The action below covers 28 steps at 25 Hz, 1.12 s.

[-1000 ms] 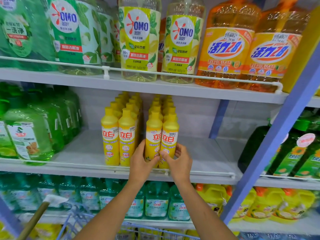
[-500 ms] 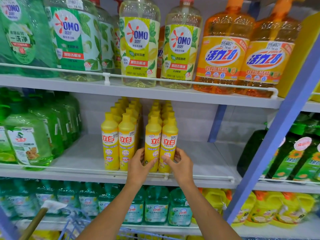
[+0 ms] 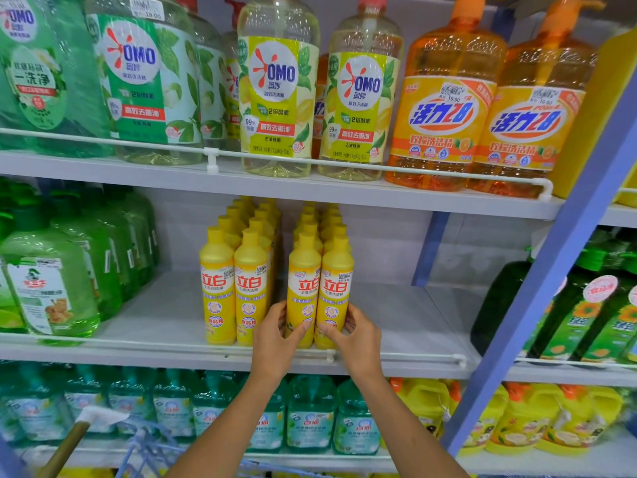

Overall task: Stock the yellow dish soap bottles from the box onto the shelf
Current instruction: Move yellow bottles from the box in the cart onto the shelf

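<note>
on the middle shelf [image 3: 155, 319] the yellow dish soap bottles [image 3: 241, 288] stand in four rows, unchanged. the front pair [image 3: 305, 291] of the right rows stays upright by the rail [image 3: 396, 356], left hand [image 3: 272, 343] still curled round it at 9 o'clock, right hand [image 3: 358, 343] at 3 o'clock.

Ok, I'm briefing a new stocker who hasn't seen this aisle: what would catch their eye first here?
The left hand and right hand grip the front pair of yellow dish soap bottles at the front edge of the middle shelf. Big orange pump bottles stand one shelf up, to the right; green bottles crowd the left.
</note>
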### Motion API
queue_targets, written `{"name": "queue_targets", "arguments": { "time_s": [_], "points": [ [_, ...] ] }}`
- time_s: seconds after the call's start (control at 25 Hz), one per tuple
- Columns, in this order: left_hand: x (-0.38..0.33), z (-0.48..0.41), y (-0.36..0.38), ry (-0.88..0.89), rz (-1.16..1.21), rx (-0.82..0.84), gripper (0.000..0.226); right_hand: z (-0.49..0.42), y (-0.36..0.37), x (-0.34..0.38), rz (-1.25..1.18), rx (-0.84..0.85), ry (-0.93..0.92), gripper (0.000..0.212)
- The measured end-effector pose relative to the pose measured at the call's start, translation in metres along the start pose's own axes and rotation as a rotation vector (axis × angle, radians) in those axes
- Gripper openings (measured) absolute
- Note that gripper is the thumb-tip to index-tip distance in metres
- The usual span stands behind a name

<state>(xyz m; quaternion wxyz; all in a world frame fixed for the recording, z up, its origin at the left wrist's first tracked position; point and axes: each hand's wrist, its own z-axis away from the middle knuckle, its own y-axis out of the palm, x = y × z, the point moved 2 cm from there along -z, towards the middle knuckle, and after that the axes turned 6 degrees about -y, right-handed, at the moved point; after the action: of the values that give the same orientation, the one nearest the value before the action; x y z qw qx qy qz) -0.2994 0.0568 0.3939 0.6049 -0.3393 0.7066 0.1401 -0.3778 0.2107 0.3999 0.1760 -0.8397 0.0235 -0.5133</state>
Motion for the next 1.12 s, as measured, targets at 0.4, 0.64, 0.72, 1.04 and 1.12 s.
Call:
{"name": "queue_targets", "arguments": {
  "time_s": [0.4, 0.64, 0.72, 1.04, 1.12],
  "points": [
    [-0.003, 0.002, 0.003, -0.01, -0.026, -0.062, 0.052, 0.0, 0.007, -0.01, 0.089, -0.055, -0.01, 0.065],
    [-0.007, 0.002, 0.003, -0.027, -0.033, -0.071, 0.052, -0.003, 0.002, -0.007, 0.069, -0.01, -0.01, 0.058],
    [-0.008, 0.002, 0.003, -0.031, -0.034, -0.072, 0.052, -0.004, 0.002, -0.009, 0.056, -0.002, -0.018, 0.058],
    [-0.015, 0.001, -0.003, -0.057, -0.054, 0.022, 0.058, -0.01, -0.002, -0.015, 0.037, 0.048, -0.055, 0.057],
    [-0.015, 0.001, -0.003, -0.049, -0.067, 0.036, 0.056, -0.011, -0.002, -0.016, 0.043, 0.065, -0.052, 0.054]
  ]
}}
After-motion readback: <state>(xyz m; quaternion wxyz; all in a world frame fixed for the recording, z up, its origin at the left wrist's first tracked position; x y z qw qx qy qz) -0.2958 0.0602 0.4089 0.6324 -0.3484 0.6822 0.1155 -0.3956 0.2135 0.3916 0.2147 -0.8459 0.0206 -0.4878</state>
